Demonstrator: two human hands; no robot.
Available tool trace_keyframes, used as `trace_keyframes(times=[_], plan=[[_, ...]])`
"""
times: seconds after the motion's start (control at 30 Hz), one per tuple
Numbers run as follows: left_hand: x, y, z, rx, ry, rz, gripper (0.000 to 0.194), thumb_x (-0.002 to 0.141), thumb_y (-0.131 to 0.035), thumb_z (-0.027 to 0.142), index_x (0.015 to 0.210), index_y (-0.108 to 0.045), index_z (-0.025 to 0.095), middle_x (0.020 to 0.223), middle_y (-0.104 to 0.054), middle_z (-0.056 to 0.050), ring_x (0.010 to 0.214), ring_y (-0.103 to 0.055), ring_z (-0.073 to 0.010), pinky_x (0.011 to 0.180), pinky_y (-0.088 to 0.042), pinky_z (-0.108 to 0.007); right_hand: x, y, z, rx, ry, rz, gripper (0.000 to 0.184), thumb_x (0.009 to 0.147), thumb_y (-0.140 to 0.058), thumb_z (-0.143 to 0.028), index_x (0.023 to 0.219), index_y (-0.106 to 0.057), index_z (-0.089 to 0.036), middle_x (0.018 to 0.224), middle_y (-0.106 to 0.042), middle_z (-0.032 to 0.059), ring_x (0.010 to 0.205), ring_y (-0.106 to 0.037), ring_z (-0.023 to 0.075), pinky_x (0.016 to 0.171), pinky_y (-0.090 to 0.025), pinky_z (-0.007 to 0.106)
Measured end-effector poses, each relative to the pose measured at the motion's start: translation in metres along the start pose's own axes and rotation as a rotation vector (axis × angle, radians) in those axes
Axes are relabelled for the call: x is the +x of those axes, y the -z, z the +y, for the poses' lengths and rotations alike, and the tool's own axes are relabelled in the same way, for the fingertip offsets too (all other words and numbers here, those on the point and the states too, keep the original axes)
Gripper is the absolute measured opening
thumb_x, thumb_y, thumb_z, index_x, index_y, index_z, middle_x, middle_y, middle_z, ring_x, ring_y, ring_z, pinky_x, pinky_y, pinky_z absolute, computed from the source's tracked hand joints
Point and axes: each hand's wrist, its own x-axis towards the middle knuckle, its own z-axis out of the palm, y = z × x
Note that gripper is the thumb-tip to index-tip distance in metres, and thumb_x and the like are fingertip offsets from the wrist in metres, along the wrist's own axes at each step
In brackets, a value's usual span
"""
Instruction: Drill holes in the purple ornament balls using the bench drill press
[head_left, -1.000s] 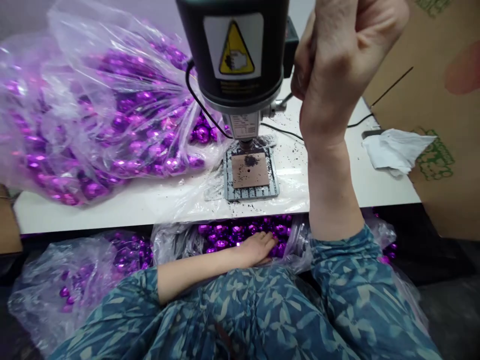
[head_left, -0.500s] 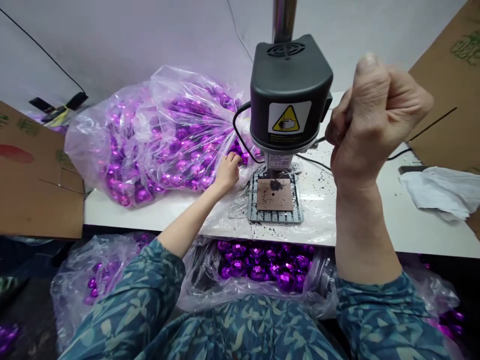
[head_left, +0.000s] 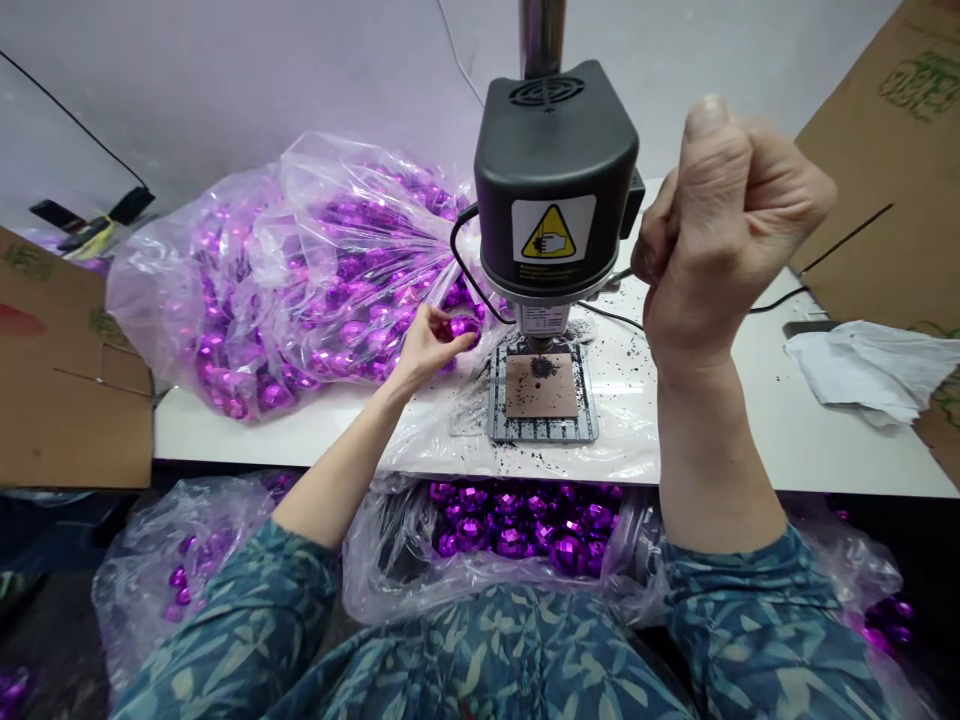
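Note:
A small bench drill [head_left: 555,190] with a dark motor head stands on the white table [head_left: 750,410]. Its base plate [head_left: 541,388] carries a brown pad with dark shavings. My right hand [head_left: 724,235] is raised in a fist to the right of the drill head, closed around its lever, which is mostly hidden. My left hand [head_left: 431,340] pinches a shiny purple faceted bead [head_left: 463,327] at the mouth of a clear bag of purple beads [head_left: 300,280] lying left of the drill.
A second clear bag of purple beads [head_left: 517,530] hangs open in my lap below the table edge, another bag [head_left: 172,570] lower left. Cardboard sheets [head_left: 67,390] stand left and right [head_left: 900,160]. A crumpled white cloth [head_left: 870,365] lies at right. Dark shavings dot the table.
My left hand rose from the lap bag to the bag on the table and now pinches a purple bead, drawing it toward the drill. The right fist stays on the lever.

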Motion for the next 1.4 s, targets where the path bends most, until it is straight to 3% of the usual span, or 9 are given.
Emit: trace_keyframes(times=[0.17,0.33,0.47,0.57,0.7,0.93,1.03,1.17,1.4], plan=[[-0.049,-0.028,0.0,-0.556,0.128,-0.223,0.055,0.083,-0.078,0.057,0.118,-0.057,0.021,0.113,-0.073,-0.011,0.091,-0.075,-0.021,0.079,-0.065,-0.039,0.0,0.0,0.001,-0.023,-0.012,0.004,0.058,0.073,-0.064,-0.065,0.048,-0.034,-0.021,0.037,-0.034,-0.0073,0.033,-0.027,0.0043,0.039,-0.018,0.03],[-0.055,-0.07,-0.011,-0.517,0.093,-0.21,0.058,0.082,-0.077,0.064,0.119,-0.065,0.02,0.099,-0.075,-0.007,0.077,-0.071,-0.016,0.064,-0.06,-0.028,-0.001,0.0,0.0,-0.009,-0.042,-0.005,0.058,0.071,-0.065,-0.065,0.049,-0.034,-0.021,0.038,-0.035,-0.0077,0.032,-0.028,0.0035,0.037,-0.018,0.029],[-0.054,-0.086,-0.013,-0.523,0.046,-0.201,0.058,0.083,-0.077,0.063,0.12,-0.062,0.02,0.102,-0.077,-0.008,0.089,-0.074,-0.0182,0.079,-0.062,-0.033,-0.001,-0.001,0.0,-0.056,-0.027,-0.001,0.063,0.071,-0.056,-0.075,0.049,-0.033,-0.022,0.037,-0.032,-0.0074,0.033,-0.027,0.0036,0.038,-0.021,0.03],[-0.053,-0.091,-0.013,-0.516,0.028,-0.184,0.057,0.083,-0.077,0.06,0.119,-0.06,0.019,0.105,-0.076,-0.009,0.095,-0.074,-0.0186,0.088,-0.06,-0.036,-0.002,-0.002,-0.003,-0.096,-0.018,-0.003,0.07,0.071,-0.041,-0.087,0.049,-0.032,-0.021,0.038,-0.032,-0.0056,0.034,-0.026,0.0041,0.04,-0.023,0.031],[-0.05,-0.097,-0.012,-0.419,-0.011,-0.151,0.053,0.085,-0.076,0.057,0.118,-0.059,0.019,0.108,-0.075,-0.01,0.101,-0.073,-0.0202,0.091,-0.058,-0.038,-0.003,-0.002,-0.004,-0.111,-0.003,-0.002,0.07,0.072,-0.035,-0.088,0.049,-0.03,-0.022,0.038,-0.029,-0.0045,0.035,-0.023,0.0041,0.041,-0.022,0.032],[-0.053,-0.105,0.0,-0.193,-0.056,-0.146,0.047,0.078,-0.086,0.043,0.115,-0.067,0.02,0.1,-0.073,-0.005,0.081,-0.066,-0.017,0.073,-0.055,-0.031,-0.005,0.001,-0.005,-0.152,-0.019,-0.032,0.058,0.077,-0.053,-0.068,0.053,-0.029,-0.021,0.042,-0.031,-0.0049,0.037,-0.026,0.006,0.045,-0.026,0.031],[-0.058,-0.107,0.004,-0.053,-0.099,-0.097,0.05,0.074,-0.09,0.037,0.116,-0.07,0.02,0.104,-0.071,-0.007,0.091,-0.065,-0.0198,0.082,-0.054,-0.034,-0.004,0.001,-0.004,-0.159,-0.004,-0.026,0.057,0.078,-0.052,-0.066,0.053,-0.029,-0.021,0.042,-0.03,-0.0049,0.037,-0.026,0.0057,0.044,-0.026,0.031],[-0.06,-0.11,0.003,-0.053,-0.124,-0.096,0.05,0.077,-0.088,0.036,0.121,-0.069,0.02,0.111,-0.07,-0.009,0.105,-0.064,-0.0231,0.094,-0.053,-0.039,-0.007,0.0,-0.003,-0.125,0.049,-0.018,0.058,0.081,-0.053,-0.064,0.054,-0.025,-0.021,0.04,-0.029,-0.0058,0.035,-0.025,0.0051,0.042,-0.025,0.03],[-0.057,-0.11,-0.002,-0.094,-0.122,-0.111,0.052,0.076,-0.088,0.037,0.121,-0.068,0.018,0.11,-0.068,-0.009,0.105,-0.064,-0.0234,0.095,-0.053,-0.04,-0.04,0.013,-0.005,-0.075,0.065,0.077,0.058,0.092,-0.06,-0.047,0.055,-0.023,-0.021,0.041,-0.026,-0.0066,0.037,-0.025,0.0029,0.042,-0.018,0.028]])
